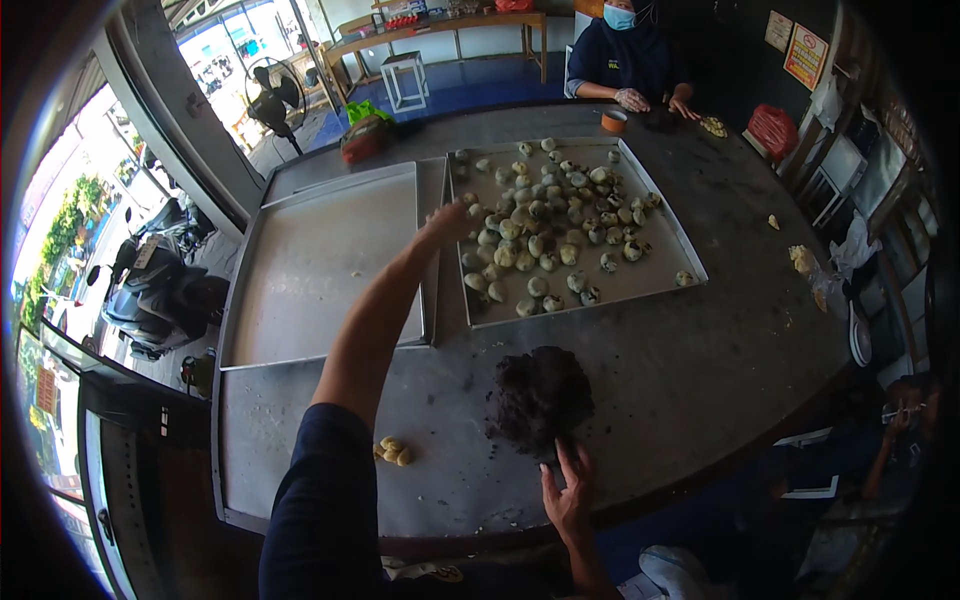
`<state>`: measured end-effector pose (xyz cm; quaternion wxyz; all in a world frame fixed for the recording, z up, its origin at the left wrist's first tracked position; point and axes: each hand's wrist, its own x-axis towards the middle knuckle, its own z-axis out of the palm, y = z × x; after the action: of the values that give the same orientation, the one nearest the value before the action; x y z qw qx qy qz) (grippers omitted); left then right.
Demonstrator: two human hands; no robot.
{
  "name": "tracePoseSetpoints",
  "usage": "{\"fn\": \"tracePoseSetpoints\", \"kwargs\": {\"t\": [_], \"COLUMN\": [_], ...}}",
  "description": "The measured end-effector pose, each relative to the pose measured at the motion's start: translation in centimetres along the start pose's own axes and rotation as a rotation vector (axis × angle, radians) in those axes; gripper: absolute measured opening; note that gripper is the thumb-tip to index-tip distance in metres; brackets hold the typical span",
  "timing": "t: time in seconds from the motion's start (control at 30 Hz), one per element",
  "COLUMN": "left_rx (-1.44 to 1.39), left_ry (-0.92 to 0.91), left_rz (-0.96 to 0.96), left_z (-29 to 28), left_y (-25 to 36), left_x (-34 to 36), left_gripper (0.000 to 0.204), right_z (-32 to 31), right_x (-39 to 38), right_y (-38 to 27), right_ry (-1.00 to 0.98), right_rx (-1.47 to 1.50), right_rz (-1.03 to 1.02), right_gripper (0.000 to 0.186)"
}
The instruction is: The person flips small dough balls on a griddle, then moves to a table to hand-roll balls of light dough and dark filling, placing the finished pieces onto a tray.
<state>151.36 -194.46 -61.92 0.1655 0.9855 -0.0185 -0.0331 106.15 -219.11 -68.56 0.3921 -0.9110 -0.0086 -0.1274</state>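
My left hand (pixel 445 222) is stretched far forward, over the near left corner of a metal tray (pixel 660 290) that holds several pale and dark dough balls (pixel 540 225); whether it holds one I cannot tell. My right hand (pixel 567 497) rests near the table's front edge, fingers touching the base of a dark brown mound of filling (pixel 540 395). A few small yellowish dough pieces (pixel 392 451) lie on the table just left of the mound, beside my left sleeve.
An empty metal tray (pixel 320 265) lies to the left of the filled one. Across the grey table (pixel 700 370) sits a person in a dark top and gloves (pixel 632 98), next to a roll of tape (pixel 613 121). A fan (pixel 272 97) and a scooter (pixel 150 290) stand left.
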Motion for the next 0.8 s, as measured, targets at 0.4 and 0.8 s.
{"fn": "tracePoseSetpoints", "kwargs": {"t": [0.4,0.8], "left_rx": [-0.320,0.063], "left_ry": [0.377,0.374], "left_rz": [0.396,0.184], "left_z": [0.7,6.5], "left_y": [0.5,-8.6], "left_x": [-9.2,-43.7], "left_gripper": [0.022,0.027], "right_z": [0.2,0.7], "right_x": [-0.2,1.5], "right_y": [-0.1,0.0], "right_ry": [0.030,-0.028], "right_rx": [-0.040,-0.083], "right_rz": [-0.088,-0.094], "right_gripper": [0.054,0.042]}}
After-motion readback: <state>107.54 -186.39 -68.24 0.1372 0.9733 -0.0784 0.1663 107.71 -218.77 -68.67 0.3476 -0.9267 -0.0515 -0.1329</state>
